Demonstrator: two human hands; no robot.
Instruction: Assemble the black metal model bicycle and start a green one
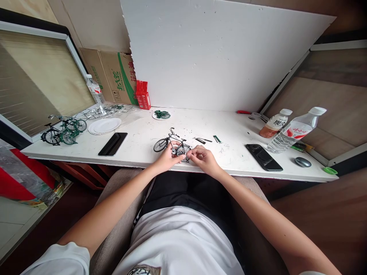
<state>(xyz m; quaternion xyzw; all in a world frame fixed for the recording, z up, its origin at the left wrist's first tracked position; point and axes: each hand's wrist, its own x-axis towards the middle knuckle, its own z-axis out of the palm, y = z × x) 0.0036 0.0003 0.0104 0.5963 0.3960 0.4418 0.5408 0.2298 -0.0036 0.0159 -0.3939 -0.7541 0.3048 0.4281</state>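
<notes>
A small black model bicycle (pixel 161 145) is held over the front edge of the white table, its front wheel to the left. My left hand (pixel 168 157) is closed around its lower frame, thumb stretched toward the rear wheel. The fingers of my right hand (pixel 202 157) are pinched together at the right side of that rear wheel. Whether a tiny part sits between the right fingertips is too small to make out. Just beyond my right hand lie thin black parts (pixel 200 140) and a green part (pixel 217 139).
Finished-looking model bicycles (pixel 67 131), paper plates (pixel 105 125) and a phone (pixel 112 144) are on the left. A plate of green parts (pixel 161 115) lies behind. To the right are a cracked phone (pixel 263 157), two bottles (pixel 296 130) and a mouse (pixel 302 162). A white board (pixel 218 57) stands behind.
</notes>
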